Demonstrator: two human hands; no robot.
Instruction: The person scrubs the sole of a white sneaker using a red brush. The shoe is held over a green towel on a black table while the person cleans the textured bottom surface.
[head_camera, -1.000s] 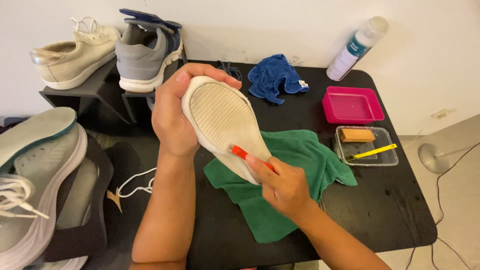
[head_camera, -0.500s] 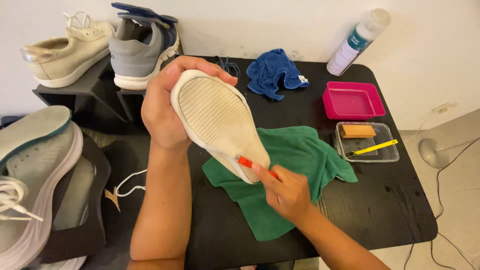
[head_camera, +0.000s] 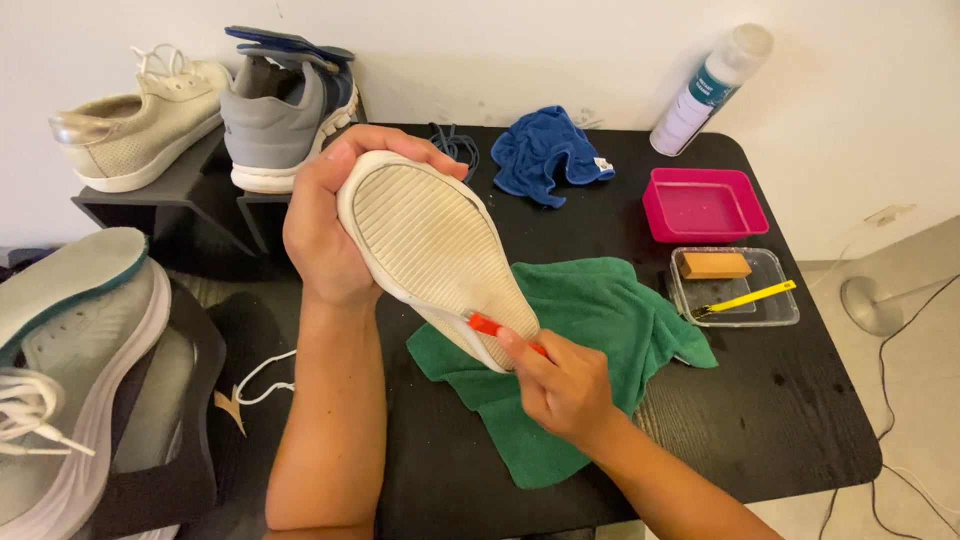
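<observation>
White ribbed-sole shoe (head_camera: 435, 250) sits clenched sole-up in my left hand (head_camera: 325, 225), exposing the tread for the red-handled brush (head_camera: 492, 327) my right hand (head_camera: 560, 385) grips at five o'clock.

One view only, from a camera worn on the person's head. It looks steeply down and forward over the black counter (head_camera: 800, 420), toward the white wall (head_camera: 500, 50) at its far edge. It sits close: both forearms enter from the bottom edge, and the hands fill the middle. The floor (head_camera: 900, 330) shows at right, and shoes (head_camera: 70, 400) crowd the left edge.
</observation>
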